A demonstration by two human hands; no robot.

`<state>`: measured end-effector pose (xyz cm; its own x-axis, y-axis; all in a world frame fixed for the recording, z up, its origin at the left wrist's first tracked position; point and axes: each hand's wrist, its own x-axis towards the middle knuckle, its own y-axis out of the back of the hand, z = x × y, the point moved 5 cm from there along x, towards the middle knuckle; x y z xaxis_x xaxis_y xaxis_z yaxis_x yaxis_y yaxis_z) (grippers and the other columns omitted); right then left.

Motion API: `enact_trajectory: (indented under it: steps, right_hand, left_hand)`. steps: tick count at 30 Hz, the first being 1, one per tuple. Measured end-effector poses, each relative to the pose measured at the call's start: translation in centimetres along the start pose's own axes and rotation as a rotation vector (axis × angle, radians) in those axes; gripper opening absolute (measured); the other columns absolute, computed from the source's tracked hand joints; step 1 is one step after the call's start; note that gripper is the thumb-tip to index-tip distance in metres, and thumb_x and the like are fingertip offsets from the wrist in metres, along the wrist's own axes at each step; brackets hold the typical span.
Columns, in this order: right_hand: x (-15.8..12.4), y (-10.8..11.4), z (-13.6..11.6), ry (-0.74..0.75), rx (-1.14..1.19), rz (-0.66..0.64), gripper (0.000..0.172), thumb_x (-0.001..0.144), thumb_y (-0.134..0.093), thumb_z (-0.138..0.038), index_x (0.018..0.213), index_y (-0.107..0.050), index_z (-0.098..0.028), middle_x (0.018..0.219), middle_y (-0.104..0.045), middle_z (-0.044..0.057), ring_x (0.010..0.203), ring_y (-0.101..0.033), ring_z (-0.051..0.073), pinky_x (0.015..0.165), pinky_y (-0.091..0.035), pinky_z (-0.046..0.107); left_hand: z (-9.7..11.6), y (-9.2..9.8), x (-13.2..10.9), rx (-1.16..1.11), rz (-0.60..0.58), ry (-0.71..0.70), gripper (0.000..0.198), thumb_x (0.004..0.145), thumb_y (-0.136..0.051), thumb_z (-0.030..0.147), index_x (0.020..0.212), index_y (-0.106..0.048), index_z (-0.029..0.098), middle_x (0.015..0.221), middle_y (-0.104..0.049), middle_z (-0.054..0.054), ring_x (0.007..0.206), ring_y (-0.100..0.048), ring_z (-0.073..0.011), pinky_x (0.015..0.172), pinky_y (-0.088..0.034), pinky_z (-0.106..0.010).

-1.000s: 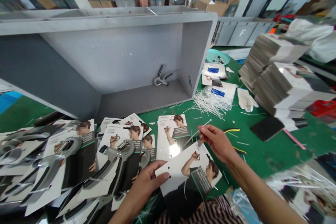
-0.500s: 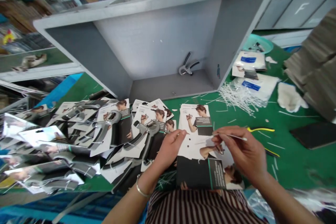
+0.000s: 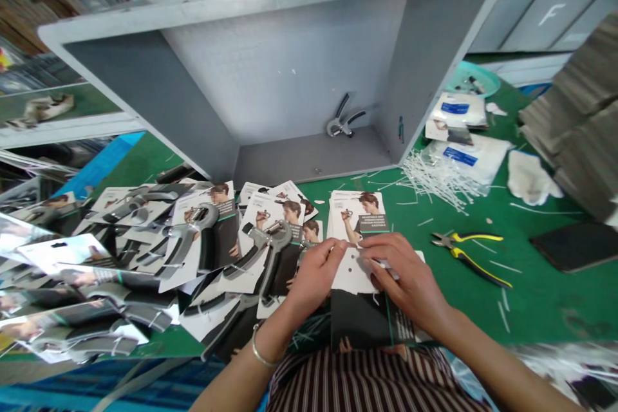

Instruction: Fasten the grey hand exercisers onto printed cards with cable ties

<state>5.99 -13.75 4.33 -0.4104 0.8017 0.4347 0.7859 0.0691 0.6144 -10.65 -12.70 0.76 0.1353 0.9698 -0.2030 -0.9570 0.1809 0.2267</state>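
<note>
My left hand [image 3: 316, 273], a metal bangle at its wrist, is closed on the left edge of a printed card [image 3: 355, 280], a white and black backing card with small punched holes. My right hand [image 3: 403, 273] reaches over the card, fingers pinched on a thin white cable tie [image 3: 355, 244] mostly hidden by the fingers. Both sets of fingertips nearly meet above the holes. Behind lies a stack of similar cards [image 3: 371, 212]. To the left, grey ratchet pipe cutters [image 3: 270, 238] lie on cards, several of them tied on.
A grey open-sided bin [image 3: 284, 77] stands behind, one pipe cutter [image 3: 342, 119] inside. To the right are loose cable ties [image 3: 439, 174], yellow-black cutting pliers [image 3: 463, 244], a white glove [image 3: 531, 177], a dark flat object [image 3: 577, 246] and plastic bags [image 3: 473, 158] on the green table [image 3: 555, 309].
My right hand has moved left with the cable tie, close to my left fingertips, uncovering the pliers. My left hand stays at the card's edge. The view has shifted slightly.
</note>
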Motion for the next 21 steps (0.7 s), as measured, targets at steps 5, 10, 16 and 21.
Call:
enact_trajectory:
  steps: [5,10,16,21]
  right_hand:
    - [-0.7,-1.3,1.9,-0.329,0.308,-0.3,0.011,0.096,-0.055,-0.029,0.095,-0.065,-0.024,0.095,-0.069,0.0,0.086,-0.063,0.014,0.079,-0.047,0.025]
    - [-2.3,-1.3,2.6,-0.487,0.409,-0.274,0.014,0.094,-0.058,-0.033,0.093,-0.067,-0.022,0.09,-0.068,-0.001,0.081,-0.062,0.013,0.075,-0.045,0.023]
    - [-1.9,-1.7,2.3,-0.556,0.483,-0.317,0.018,0.093,-0.059,-0.038,0.092,-0.068,-0.022,0.089,-0.068,0.0,0.079,-0.061,0.013,0.072,-0.045,0.024]
    - [-2.6,-2.1,2.7,-0.69,0.6,-0.3,0.025,0.09,-0.06,-0.045,0.094,-0.066,-0.021,0.082,-0.061,0.0,0.062,-0.053,0.01,0.054,-0.042,0.022]
  left_hand:
    - [0.0,-0.6,-1.0,-0.177,-0.144,0.114,0.045,0.092,-0.048,0.054,0.076,-0.062,0.015,0.067,-0.057,0.0,0.061,-0.049,-0.0118,0.054,-0.036,-0.021]
    - [-3.2,-0.3,-2.8,-0.286,-0.176,0.221,0.037,0.091,-0.052,0.053,0.082,-0.059,0.017,0.054,-0.054,0.004,0.042,-0.042,-0.0092,0.043,-0.032,-0.02]
    - [-4.2,1.2,-4.6,-0.001,-0.151,-0.081,0.006,0.087,-0.059,0.02,0.084,-0.063,0.017,0.075,-0.061,0.0,0.068,-0.055,-0.0117,0.066,-0.042,-0.021]
    - [-3.0,1.6,-6.7,0.151,-0.433,-0.187,0.024,0.093,-0.047,0.014,0.098,-0.07,0.02,0.103,-0.066,-0.008,0.097,-0.06,-0.0182,0.088,-0.047,-0.028]
